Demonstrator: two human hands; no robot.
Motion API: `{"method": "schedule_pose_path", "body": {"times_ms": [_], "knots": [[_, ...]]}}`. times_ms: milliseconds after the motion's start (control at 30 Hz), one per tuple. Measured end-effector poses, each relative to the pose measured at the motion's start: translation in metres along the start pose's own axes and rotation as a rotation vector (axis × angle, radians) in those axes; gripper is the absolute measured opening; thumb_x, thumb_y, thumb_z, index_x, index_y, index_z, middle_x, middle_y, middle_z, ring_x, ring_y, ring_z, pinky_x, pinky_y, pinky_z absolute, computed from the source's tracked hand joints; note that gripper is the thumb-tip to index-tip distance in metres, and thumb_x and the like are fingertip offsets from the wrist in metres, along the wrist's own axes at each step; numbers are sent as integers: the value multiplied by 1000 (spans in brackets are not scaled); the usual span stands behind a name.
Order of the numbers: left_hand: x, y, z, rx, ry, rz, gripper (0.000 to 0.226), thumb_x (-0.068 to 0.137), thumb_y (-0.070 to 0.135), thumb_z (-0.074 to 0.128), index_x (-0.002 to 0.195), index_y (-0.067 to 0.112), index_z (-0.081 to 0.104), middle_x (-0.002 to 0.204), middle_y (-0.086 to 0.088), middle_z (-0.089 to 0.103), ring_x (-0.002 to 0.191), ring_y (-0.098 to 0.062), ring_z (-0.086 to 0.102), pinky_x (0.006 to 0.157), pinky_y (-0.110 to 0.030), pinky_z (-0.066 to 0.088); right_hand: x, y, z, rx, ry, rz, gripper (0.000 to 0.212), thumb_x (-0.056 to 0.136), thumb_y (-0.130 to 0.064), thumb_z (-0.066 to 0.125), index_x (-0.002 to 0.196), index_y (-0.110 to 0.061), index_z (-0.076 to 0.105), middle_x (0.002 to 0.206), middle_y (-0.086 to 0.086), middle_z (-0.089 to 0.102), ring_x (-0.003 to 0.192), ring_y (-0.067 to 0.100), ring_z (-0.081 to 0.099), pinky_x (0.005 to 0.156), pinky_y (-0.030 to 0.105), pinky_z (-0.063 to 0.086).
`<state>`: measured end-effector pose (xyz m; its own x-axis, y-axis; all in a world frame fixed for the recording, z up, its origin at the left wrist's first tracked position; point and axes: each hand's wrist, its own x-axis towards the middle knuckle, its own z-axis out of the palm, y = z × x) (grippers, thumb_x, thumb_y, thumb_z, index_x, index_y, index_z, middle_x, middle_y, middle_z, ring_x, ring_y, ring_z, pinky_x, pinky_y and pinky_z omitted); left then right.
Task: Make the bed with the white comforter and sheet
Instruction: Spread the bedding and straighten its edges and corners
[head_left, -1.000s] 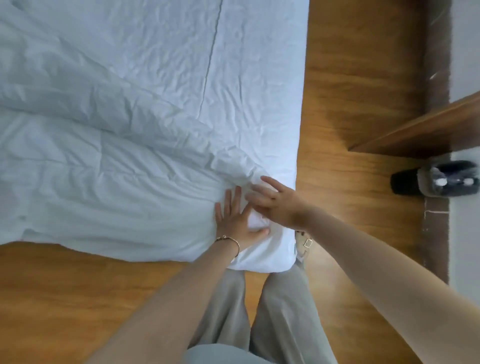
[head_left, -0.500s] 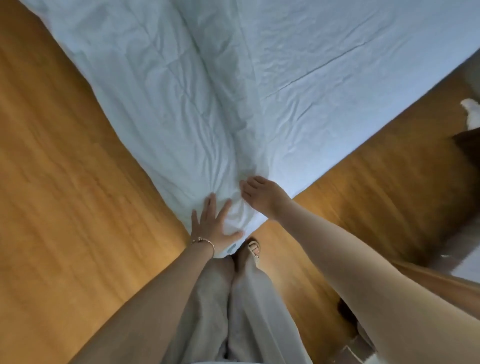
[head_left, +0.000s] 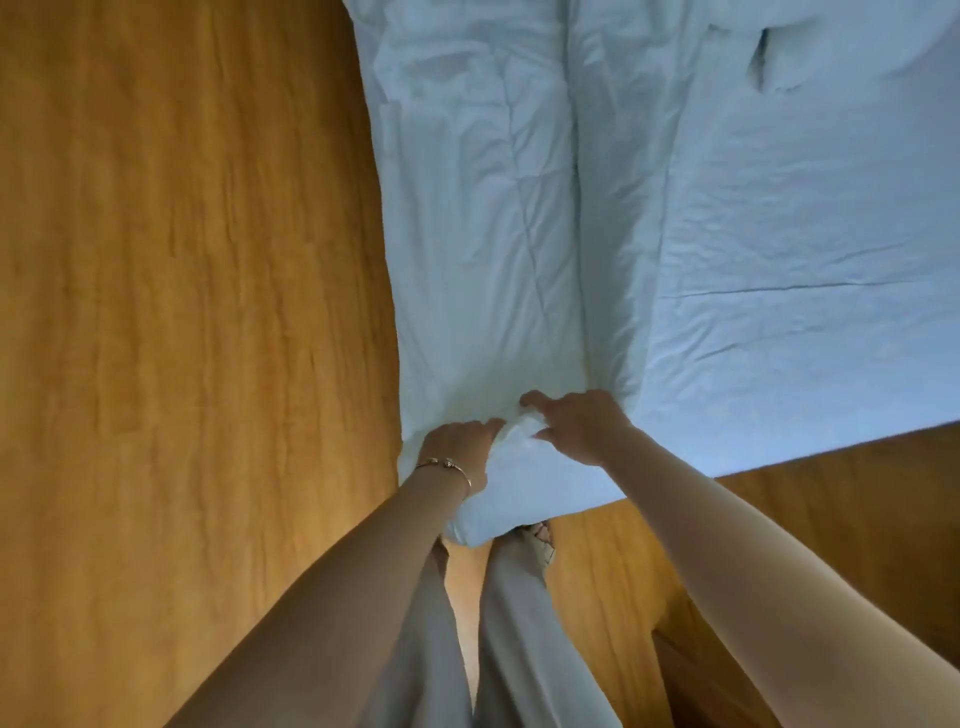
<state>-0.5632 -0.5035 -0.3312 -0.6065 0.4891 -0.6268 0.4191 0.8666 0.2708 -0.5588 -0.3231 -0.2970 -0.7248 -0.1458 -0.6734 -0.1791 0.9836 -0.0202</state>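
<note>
At the near corner of the bed, a bunched fold of the comforter (head_left: 483, 291) is pinched by the left hand (head_left: 460, 447), a thin bracelet (head_left: 447, 464) being worn at its wrist. The same fold is gripped by the curled fingers of the right hand (head_left: 582, 426), just beside the left. From that corner the comforter is spread away along the bed's left side, with the sheet (head_left: 810, 312) laid flat to its right. The bed is bordered by wooden floor (head_left: 182, 312).

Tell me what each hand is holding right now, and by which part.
Both the left hand and the right hand grip the white comforter at its near corner, bunching the fabric between them.
</note>
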Motion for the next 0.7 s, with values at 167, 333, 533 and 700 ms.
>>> {"method": "schedule_pose_path", "body": {"times_ms": [167, 333, 533, 700], "knots": [[-30, 26, 32, -45, -242, -38, 64, 87, 21, 60, 145, 30, 34, 125, -6, 59, 112, -29, 59, 86, -32, 48, -33, -8, 54, 114, -164, -33, 50, 100, -54, 34, 147, -42, 22, 117, 6, 63, 103, 30, 61, 80, 36, 47], [-36, 50, 84, 13, -320, -112, 108, 79, 17, 67, 148, 48, -10, 133, -4, 39, 124, -27, 43, 91, -38, 46, -56, 9, 106, -14, -174, -152, 74, 91, -65, 45, 152, -35, 17, 135, 3, 46, 121, 27, 49, 93, 40, 41], [-25, 74, 56, -298, -573, -348, 107, 59, 66, 63, 147, 51, 3, 145, -7, 34, 133, -34, 38, 99, -41, 43, -43, 59, 72, -299, -111, -443, 87, 61, -82, 58, 135, -36, 47, 138, -4, 44, 134, 25, 29, 116, 45, 3], [22, 110, -4, -563, -343, -342, 30, 84, 36, 43, 83, 12, 59, 80, -10, 61, 78, -28, 58, 64, -27, 36, -32, 122, 8, -602, -20, -438, 75, 86, -48, 64, 150, -32, 28, 162, 1, 14, 150, 29, 1, 117, 51, -13]]}}
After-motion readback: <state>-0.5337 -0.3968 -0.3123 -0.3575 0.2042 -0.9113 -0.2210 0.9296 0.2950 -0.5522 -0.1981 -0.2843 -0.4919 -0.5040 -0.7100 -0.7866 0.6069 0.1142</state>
